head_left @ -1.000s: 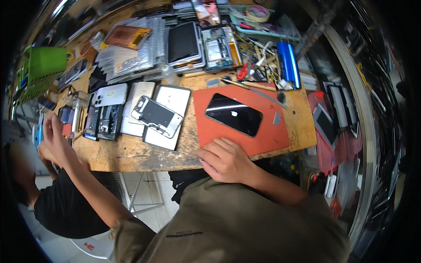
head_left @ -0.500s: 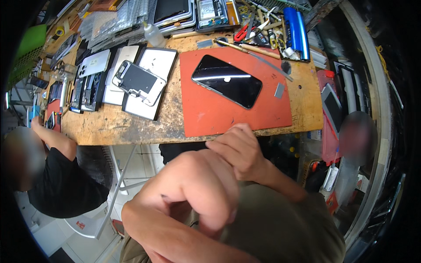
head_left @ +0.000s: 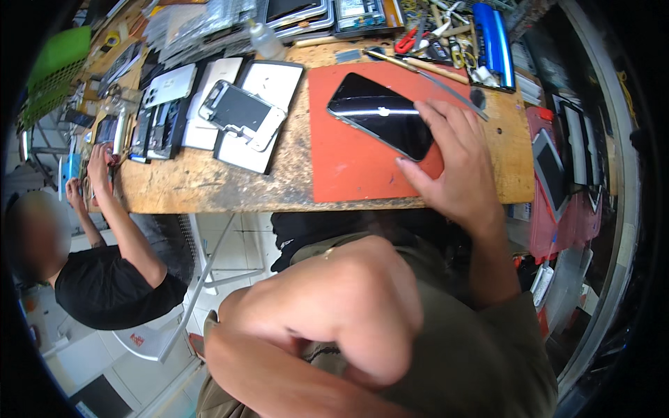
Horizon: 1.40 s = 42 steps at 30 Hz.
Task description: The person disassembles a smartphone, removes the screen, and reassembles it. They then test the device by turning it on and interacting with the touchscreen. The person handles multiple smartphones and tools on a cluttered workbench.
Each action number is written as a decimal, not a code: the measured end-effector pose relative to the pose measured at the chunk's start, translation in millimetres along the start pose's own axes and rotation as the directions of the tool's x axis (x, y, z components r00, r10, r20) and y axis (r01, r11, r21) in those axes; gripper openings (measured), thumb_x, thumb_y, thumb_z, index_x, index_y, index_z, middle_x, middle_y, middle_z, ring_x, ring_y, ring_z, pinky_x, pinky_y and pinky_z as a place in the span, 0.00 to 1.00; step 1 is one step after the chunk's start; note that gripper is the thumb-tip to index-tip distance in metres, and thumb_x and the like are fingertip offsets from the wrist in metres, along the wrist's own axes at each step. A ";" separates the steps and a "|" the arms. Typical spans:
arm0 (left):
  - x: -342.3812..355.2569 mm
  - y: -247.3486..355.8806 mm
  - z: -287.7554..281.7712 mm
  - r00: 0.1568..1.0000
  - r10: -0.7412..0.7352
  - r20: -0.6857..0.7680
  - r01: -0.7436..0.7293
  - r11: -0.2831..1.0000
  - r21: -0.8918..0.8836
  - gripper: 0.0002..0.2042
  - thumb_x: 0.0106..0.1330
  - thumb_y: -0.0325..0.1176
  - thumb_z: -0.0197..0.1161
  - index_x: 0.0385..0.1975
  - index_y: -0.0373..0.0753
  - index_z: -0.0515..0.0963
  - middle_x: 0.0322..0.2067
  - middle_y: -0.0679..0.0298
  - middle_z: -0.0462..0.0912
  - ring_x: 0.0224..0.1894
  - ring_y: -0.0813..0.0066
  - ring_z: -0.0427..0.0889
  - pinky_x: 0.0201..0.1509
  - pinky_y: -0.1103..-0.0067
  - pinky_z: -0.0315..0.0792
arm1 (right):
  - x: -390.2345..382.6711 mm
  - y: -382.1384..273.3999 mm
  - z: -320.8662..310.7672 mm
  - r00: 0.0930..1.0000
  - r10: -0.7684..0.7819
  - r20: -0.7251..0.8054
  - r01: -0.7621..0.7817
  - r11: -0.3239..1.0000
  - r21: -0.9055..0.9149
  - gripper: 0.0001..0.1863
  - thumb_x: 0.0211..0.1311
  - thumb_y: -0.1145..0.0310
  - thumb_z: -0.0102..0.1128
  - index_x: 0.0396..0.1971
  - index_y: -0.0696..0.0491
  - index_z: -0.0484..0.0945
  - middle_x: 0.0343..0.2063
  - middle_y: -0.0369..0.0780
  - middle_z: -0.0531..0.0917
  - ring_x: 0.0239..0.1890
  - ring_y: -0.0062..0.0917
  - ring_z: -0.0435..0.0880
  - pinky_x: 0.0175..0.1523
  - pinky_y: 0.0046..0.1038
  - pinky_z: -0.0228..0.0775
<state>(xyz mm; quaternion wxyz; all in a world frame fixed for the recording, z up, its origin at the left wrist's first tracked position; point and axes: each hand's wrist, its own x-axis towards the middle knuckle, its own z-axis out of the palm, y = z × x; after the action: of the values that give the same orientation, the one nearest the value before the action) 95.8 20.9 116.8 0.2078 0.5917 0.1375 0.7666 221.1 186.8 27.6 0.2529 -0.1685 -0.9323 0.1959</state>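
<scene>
My right hand (head_left: 456, 160) reaches over the red mat (head_left: 345, 174), fingers spread, fingertips at the right end of a dark phone (head_left: 369, 118) with a lit screen, thumb apart near its lower edge. My left hand (head_left: 355, 299) is large and blurred close below the camera, over my lap, apparently curled; what it holds, if anything, is hidden. Left of the mat, a disassembled white-framed phone part (head_left: 240, 111) rests on pale tablet panels (head_left: 251, 157). A brass-coloured tool (head_left: 390, 63) and a metal ruler (head_left: 460, 97) lie along the mat's back.
A co-worker (head_left: 104, 285) in black sits at left, hands on the bench (head_left: 174, 195). Stacked devices (head_left: 293, 14), a squeeze bottle (head_left: 265, 42), scissors and tools (head_left: 411, 42), and a blue roll (head_left: 491, 42) line the back. A pink board (head_left: 550, 237) stands at right.
My right hand has moved up from beside my left hand to the phone. My left arm, earlier raised at left, has come in below the camera. The view has shifted, too.
</scene>
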 end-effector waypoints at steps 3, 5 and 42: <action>7.2 25.1 -8.1 0.976 -0.213 0.049 0.183 0.919 0.349 0.09 0.63 0.39 0.75 0.36 0.46 0.83 0.34 0.65 0.72 0.36 0.72 0.75 0.43 0.75 0.73 | 8.3 7.2 -0.2 0.994 0.006 0.111 0.000 0.999 -0.052 0.38 0.53 0.67 0.77 0.66 0.58 0.73 0.55 0.50 0.79 0.57 0.47 0.77 0.64 0.43 0.68; 5.1 26.6 -22.6 0.929 -0.351 -0.119 0.358 0.768 0.530 0.10 0.61 0.34 0.71 0.39 0.39 0.81 0.37 0.64 0.75 0.38 0.73 0.76 0.46 0.76 0.72 | 13.9 11.1 -4.8 0.981 0.009 0.192 0.008 0.996 -0.089 0.41 0.53 0.64 0.77 0.68 0.58 0.72 0.53 0.50 0.79 0.57 0.47 0.76 0.65 0.44 0.67; 43.7 -122.1 -151.9 0.795 -0.531 -0.293 0.165 0.654 -0.738 0.46 0.74 0.73 0.32 0.69 0.32 0.66 0.53 0.53 0.78 0.51 0.55 0.81 0.58 0.56 0.78 | 115.6 27.2 38.4 0.858 -0.310 -0.410 0.393 0.909 0.135 0.41 0.39 0.56 0.90 0.51 0.61 0.79 0.34 0.41 0.82 0.31 0.32 0.81 0.36 0.34 0.75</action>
<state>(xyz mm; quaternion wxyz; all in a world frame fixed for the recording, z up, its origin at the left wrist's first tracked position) -41.0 154.2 58.4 0.5157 0.2218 0.0102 0.8275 112.0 247.4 31.7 0.4769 -0.0009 -0.8538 0.2088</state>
